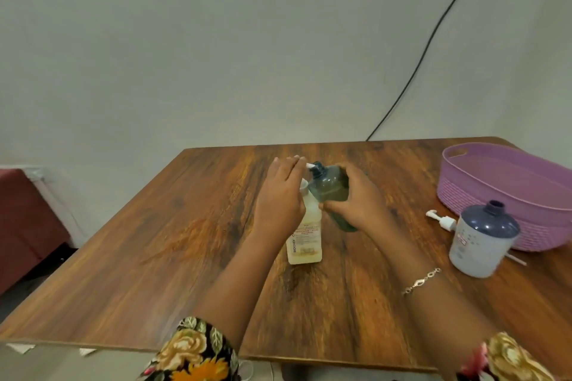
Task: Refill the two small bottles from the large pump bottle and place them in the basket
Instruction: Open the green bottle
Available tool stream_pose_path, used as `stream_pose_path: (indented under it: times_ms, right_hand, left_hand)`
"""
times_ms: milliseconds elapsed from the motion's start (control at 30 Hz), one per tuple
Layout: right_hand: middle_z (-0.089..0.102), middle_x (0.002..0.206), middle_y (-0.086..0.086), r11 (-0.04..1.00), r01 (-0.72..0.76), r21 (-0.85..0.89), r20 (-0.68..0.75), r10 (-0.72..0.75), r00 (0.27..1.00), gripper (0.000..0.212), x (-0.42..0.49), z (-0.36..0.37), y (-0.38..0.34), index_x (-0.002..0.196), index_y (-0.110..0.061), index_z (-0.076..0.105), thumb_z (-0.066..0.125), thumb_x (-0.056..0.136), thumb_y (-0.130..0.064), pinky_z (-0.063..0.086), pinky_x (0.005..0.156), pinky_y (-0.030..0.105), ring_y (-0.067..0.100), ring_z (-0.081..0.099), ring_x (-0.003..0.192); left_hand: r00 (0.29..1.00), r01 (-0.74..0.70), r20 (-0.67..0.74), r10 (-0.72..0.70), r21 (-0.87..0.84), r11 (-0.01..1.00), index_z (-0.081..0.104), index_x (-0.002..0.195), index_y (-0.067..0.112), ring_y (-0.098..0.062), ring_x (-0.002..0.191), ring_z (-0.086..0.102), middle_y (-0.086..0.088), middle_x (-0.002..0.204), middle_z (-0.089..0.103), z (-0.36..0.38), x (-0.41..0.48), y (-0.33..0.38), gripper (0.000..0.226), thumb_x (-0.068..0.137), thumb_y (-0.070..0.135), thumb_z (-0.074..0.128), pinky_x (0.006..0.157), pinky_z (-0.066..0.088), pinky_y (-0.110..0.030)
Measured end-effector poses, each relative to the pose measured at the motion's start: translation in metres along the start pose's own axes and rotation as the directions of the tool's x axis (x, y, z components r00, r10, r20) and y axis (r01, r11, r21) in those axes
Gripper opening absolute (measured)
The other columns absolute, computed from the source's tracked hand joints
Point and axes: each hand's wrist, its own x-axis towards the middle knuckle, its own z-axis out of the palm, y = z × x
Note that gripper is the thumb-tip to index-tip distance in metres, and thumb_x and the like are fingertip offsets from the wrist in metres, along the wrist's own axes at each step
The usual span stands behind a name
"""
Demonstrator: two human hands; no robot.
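Floral sleeves frame a cream plastic bottle standing uncapped on the wooden table. Left hand, fingers nearly straight, steadies its neck; right hand wraps the dark green pump bottle, tilted so its spout meets the opening. Farther right sits a lilac plastic basket.
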Motion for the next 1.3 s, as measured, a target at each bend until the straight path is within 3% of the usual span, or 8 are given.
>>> stream_pose_path:
  times_ms: [100, 233, 500, 700, 867, 1033, 1233, 1300]
  right_hand:
    - [0.052, 0.124, -0.001, 1.000, -0.019, -0.014, -0.009, 0.019, 1.000, 0.071, 0.001, 0.001, -0.001, 0.123, -0.022, 0.043, 0.081, 0.063, -0.025, 0.042, 0.085, 0.030, 0.017, 0.051, 0.109]
    - [0.053, 0.123, -0.002, 0.999, -0.021, -0.024, -0.023, 0.021, 1.000, 0.070, -0.001, 0.001, 0.000, 0.122, -0.022, 0.044, 0.081, 0.063, -0.025, 0.040, 0.081, 0.026, 0.016, 0.051, 0.107]
    - [0.051, 0.119, -0.003, 0.996, 0.010, -0.090, -0.063, -0.016, 0.998, 0.073, -0.006, 0.006, 0.003, 0.123, -0.023, 0.044, 0.082, 0.061, -0.026, 0.037, 0.078, 0.024, 0.014, 0.049, 0.104]
    - [0.051, 0.121, -0.002, 0.993, -0.012, -0.117, -0.050, 0.006, 0.999, 0.075, -0.007, 0.004, 0.002, 0.126, -0.021, 0.042, 0.081, 0.062, -0.028, 0.036, 0.079, 0.024, 0.015, 0.049, 0.106]
    - [0.050, 0.123, -0.002, 0.993, -0.009, -0.121, -0.048, 0.003, 0.999, 0.076, -0.007, 0.002, -0.003, 0.127, -0.022, 0.042, 0.081, 0.063, -0.028, 0.037, 0.082, 0.026, 0.016, 0.048, 0.109]
    - [0.051, 0.121, -0.002, 0.994, -0.021, -0.111, -0.042, 0.016, 0.999, 0.073, -0.007, 0.004, -0.003, 0.125, -0.021, 0.043, 0.081, 0.063, -0.028, 0.037, 0.078, 0.025, 0.015, 0.049, 0.106]
    - [0.050, 0.123, -0.001, 0.991, -0.044, -0.127, -0.027, 0.040, 0.999, 0.073, -0.008, 0.004, -0.004, 0.126, -0.021, 0.042, 0.081, 0.064, -0.027, 0.040, 0.081, 0.026, 0.018, 0.050, 0.108]
    - [0.050, 0.124, -0.001, 0.994, -0.041, -0.102, -0.022, 0.039, 0.999, 0.075, -0.007, 0.002, -0.006, 0.128, -0.020, 0.042, 0.081, 0.064, -0.027, 0.042, 0.082, 0.028, 0.018, 0.050, 0.108]
  left_hand:
    - [0.999, -0.021, 0.036, 0.020, 0.028, 0.999, 0.053, 0.124, -0.009, -0.039, 0.120, 0.049, -0.023, 0.128, 0.054, -0.003, 0.002, 0.000, 0.052, 0.073, -0.016, 0.053, 0.111, 0.030, -0.044]
    - [0.997, -0.037, 0.061, 0.036, 0.013, 0.999, 0.049, 0.130, -0.004, -0.034, 0.128, 0.044, -0.020, 0.134, 0.051, -0.002, -0.001, 0.001, 0.057, 0.075, -0.016, 0.049, 0.112, 0.019, -0.034]
    - [0.996, 0.091, -0.005, -0.093, -0.119, 0.989, 0.058, 0.123, 0.002, -0.027, 0.125, 0.048, -0.013, 0.127, 0.058, 0.007, -0.001, 0.002, 0.053, 0.074, -0.018, 0.050, 0.112, 0.015, -0.030]
    - [0.995, 0.102, 0.026, -0.100, -0.102, 0.990, 0.053, 0.131, 0.009, -0.020, 0.133, 0.035, -0.006, 0.137, 0.051, 0.005, 0.001, 0.002, 0.054, 0.081, -0.011, 0.048, 0.109, 0.006, -0.020]
    - [0.994, 0.098, 0.049, -0.094, -0.094, 0.991, 0.042, 0.139, 0.010, -0.019, 0.138, 0.030, -0.005, 0.146, 0.040, 0.003, -0.001, 0.001, 0.059, 0.083, -0.009, 0.045, 0.112, 0.010, -0.020]
    - [0.993, 0.110, 0.042, -0.107, -0.070, 0.991, 0.048, 0.134, 0.008, -0.021, 0.135, 0.035, -0.006, 0.142, 0.046, 0.006, 0.000, 0.001, 0.057, 0.081, -0.012, 0.047, 0.110, 0.009, -0.019]
    - [0.988, 0.070, 0.139, -0.072, 0.016, 0.997, 0.035, 0.143, 0.014, -0.018, 0.140, 0.023, -0.001, 0.150, 0.034, 0.004, -0.002, 0.000, 0.065, 0.083, -0.007, 0.049, 0.109, 0.008, -0.019]
    - [0.982, 0.102, 0.158, -0.099, -0.009, 0.995, 0.038, 0.142, 0.014, -0.020, 0.139, 0.026, -0.001, 0.149, 0.035, -0.001, 0.003, 0.001, 0.063, 0.083, -0.006, 0.048, 0.111, 0.021, -0.026]
